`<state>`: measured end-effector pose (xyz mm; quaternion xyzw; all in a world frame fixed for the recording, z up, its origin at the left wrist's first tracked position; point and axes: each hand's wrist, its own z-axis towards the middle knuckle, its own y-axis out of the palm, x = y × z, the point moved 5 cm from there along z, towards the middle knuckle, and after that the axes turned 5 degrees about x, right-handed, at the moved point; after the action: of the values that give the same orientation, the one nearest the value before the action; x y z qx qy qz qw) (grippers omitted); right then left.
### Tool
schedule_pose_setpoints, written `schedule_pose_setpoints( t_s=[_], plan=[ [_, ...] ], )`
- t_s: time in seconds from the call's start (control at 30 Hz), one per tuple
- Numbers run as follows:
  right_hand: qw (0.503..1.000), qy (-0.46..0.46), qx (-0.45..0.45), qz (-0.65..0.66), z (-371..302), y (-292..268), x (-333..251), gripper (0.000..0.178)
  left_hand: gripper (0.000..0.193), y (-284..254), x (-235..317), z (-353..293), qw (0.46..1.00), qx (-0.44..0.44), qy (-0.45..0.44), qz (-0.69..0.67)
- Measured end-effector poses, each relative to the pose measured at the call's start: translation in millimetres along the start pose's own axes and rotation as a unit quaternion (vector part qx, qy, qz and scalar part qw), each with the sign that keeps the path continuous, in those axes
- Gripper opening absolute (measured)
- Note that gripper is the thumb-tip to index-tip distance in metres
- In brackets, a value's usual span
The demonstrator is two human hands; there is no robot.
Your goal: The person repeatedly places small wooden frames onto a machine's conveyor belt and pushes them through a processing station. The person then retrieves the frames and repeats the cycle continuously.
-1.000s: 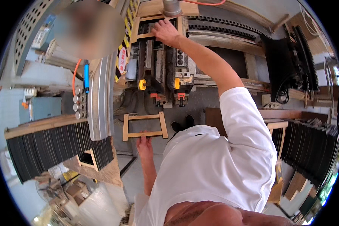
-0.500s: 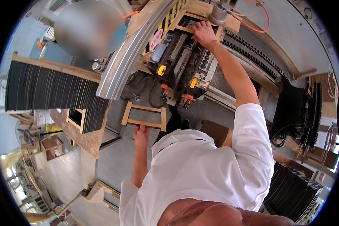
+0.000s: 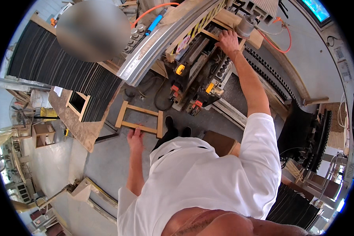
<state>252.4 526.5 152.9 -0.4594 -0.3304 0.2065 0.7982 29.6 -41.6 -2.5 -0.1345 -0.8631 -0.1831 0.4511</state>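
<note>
My left hand (image 3: 135, 140) is closed on the near rail of a small rectangular wooden frame (image 3: 160, 124), held out over the floor. That frame has an open middle, with its side pieces jutting past the rails. At the machine (image 3: 220, 70), my right arm reaches far forward. The fingers of my right hand (image 3: 229, 43) curl over the edge of a second wooden frame (image 3: 210, 34), lying on the machine beside a metal cylinder (image 3: 246, 26). My palm hides part of this frame and the fingertips' exact contact.
A metal-edged beam (image 3: 139, 65) runs left of the machine. Black-edged frames stand in a long stack (image 3: 59, 59) on a board (image 3: 80, 135) at left. Yellow and red knobs (image 3: 180, 69) project from the machine's near end. A brown box (image 3: 220, 143) sits by my legs.
The view has turned, shifting the surroundings in the picture. My left hand still holds its frame, and my right hand stays at the frame on the machine.
</note>
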Motion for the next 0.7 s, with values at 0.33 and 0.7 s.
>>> schedule_pose_setpoints(
  t_s=[0.33, 0.7],
  plan=[
    [0.994, 0.070, 0.008, 0.082, -3, -35, 1, 0.051, 0.031, -121, 144, -6, 0.975, 0.064, 0.207, -0.040],
    [0.786, 0.257, 0.149, 0.543, -67, -113, -181, 0.029, 0.029, -307, 277, 190, 0.975, 0.102, 0.173, -0.093]
  ],
)
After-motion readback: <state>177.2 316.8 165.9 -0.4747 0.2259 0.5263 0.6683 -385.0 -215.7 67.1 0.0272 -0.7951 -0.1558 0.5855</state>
